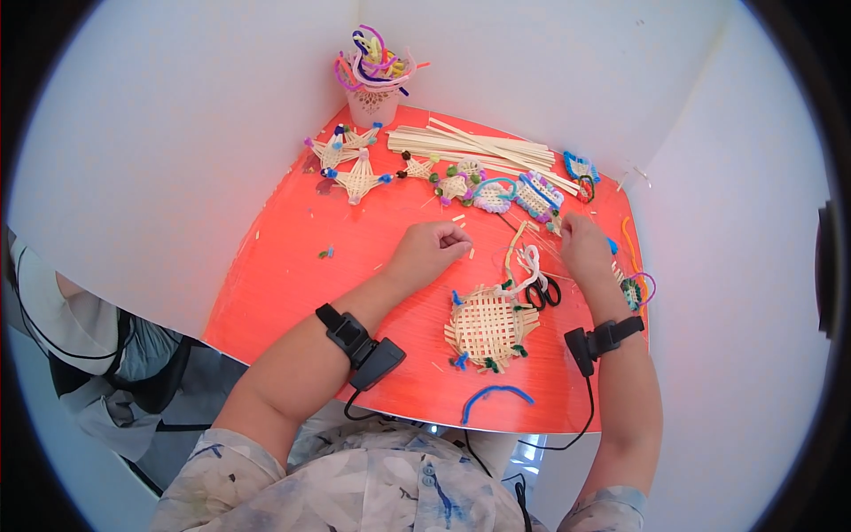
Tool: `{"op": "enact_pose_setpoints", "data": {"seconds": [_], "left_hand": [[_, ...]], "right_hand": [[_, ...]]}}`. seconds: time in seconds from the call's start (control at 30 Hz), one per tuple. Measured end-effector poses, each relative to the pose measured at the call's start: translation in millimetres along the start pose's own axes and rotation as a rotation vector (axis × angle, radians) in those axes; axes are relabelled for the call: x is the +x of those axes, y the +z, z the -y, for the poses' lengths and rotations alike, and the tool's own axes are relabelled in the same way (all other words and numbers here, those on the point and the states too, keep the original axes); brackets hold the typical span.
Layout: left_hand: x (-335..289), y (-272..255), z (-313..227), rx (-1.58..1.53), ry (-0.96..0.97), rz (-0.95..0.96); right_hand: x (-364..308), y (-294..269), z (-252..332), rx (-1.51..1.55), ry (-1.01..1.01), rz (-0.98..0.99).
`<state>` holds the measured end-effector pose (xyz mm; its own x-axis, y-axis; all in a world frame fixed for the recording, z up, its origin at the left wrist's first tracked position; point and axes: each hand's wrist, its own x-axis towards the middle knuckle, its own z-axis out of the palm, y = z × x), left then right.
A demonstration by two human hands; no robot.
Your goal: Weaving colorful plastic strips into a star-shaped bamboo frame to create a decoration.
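Observation:
My left hand (434,248) hovers over the middle of the table, its fingers curled together; whatever may be between them is hidden. Several short strip offcuts (472,254) lie beside its fingertips. Farther right, my right hand (582,248) is closed near a small woven piece (555,226), and I cannot make out what it grips. Between my forearms lies a woven mat (487,326) of pale flat strips, roughly round, with green and blue pipe cleaner twists at its edge. Black-handled scissors (543,294) and a white pipe cleaner (529,262) lie against its far right side.
Woven stars (360,178) and small woven pieces with coloured trims (538,195) line the back of the red table (284,293). Behind them is a pile of flat strips (479,146). A pink cup (372,108) holds pipe cleaners. One blue pipe cleaner (496,391) lies near the front edge.

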<state>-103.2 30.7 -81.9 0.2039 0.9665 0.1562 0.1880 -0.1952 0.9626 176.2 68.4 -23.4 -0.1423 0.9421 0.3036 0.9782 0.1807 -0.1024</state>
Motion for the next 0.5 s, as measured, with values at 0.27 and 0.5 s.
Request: {"op": "enact_pose_setpoints", "data": {"seconds": [0.27, 0.5], "left_hand": [[-0.2, 0.6, -1.4, -0.003, 0.025, -0.006], [-0.8, 0.4, -1.0, -0.010, 0.056, -0.003]], "right_hand": [[4.0, -20.9, 7.3, 0.866, 0.092, -0.103], [-10.7, -41.5, 25.9, 1.204, 0.122, -0.066]]}}
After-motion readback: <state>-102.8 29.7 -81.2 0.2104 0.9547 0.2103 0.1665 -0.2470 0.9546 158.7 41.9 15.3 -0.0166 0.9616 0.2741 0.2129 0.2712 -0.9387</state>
